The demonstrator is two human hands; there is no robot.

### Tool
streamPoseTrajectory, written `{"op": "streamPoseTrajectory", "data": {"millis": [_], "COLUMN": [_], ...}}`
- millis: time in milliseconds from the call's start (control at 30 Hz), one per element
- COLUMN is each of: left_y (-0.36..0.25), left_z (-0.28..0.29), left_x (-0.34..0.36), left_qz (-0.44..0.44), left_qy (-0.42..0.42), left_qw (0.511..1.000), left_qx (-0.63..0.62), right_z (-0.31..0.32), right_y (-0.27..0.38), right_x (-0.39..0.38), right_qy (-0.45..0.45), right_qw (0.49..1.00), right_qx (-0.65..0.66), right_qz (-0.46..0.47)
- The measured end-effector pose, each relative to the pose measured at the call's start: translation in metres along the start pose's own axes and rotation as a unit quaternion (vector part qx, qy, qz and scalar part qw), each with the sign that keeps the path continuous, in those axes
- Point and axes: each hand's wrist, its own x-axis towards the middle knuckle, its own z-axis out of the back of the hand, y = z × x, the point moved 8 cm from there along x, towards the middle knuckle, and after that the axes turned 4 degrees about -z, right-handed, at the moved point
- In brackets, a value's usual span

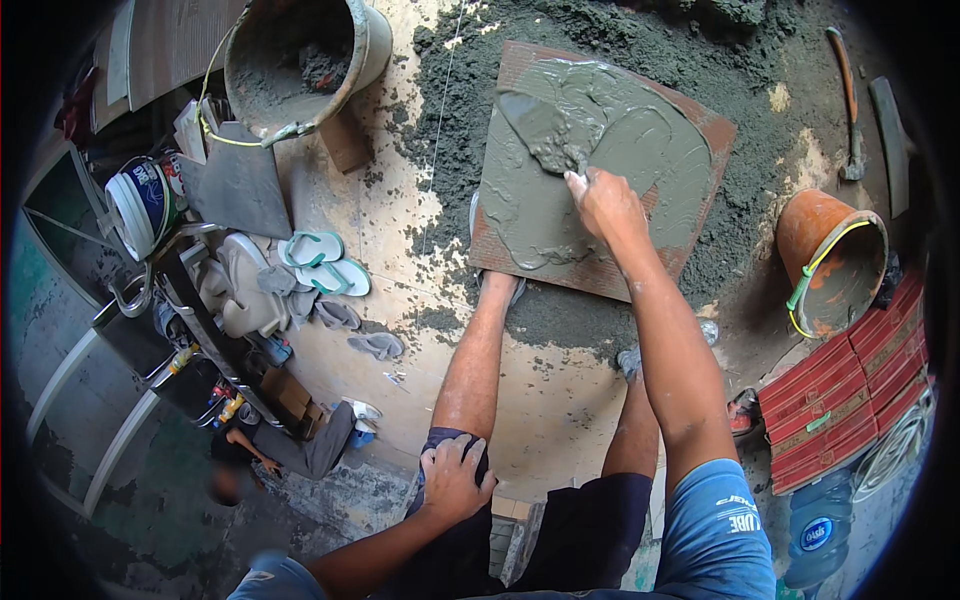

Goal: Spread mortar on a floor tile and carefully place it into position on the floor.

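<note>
At the left of the floor (395,225), a grey bucket (372,45) with a yellow handle shows mortar residue inside; a pair of sandals (325,263) lies nearer the person. The left hand (457,478) rests on the left knee, fingers curved and slightly spread. Next is a brown tile (715,132), its near left corner overlapping the left foot. Wet mortar (560,225) covers most of its face — bare strips remain at the right corner and along the near edge. The trowel (522,113), carrying a lump of mortar, sits over the tile's far left part, blade tip close to the left edge. The right hand (607,208) grips its handle, fingers curled together, thumb extended along it. Farther right — an orange bucket (810,240), tilted, and red boxes (850,385).
</note>
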Motion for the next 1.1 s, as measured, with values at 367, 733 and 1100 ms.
{"op": "streamPoseTrajectory", "data": {"millis": [367,733,1100], "left_y": [-0.001,-0.001,-0.005], "left_z": [-0.003,-0.006,-0.007], "left_x": [-0.001,-0.002,-0.002], "left_qz": [-0.013,-0.016,-0.016], "left_qy": [-0.007,-0.016,-0.011], "left_qw": [1.0,0.999,0.998], "left_qx": [0.023,0.04,0.068], "right_z": [-0.012,-0.019,-0.045], "right_y": [0.015,-0.032,-0.113], "right_x": [0.017,0.004,0.007], "right_qy": [-0.044,-0.076,-0.067], "right_qw": [0.975,0.93,0.874], "right_qx": [0.199,0.316,0.429], "right_qz": [-0.089,-0.17,-0.218]}}
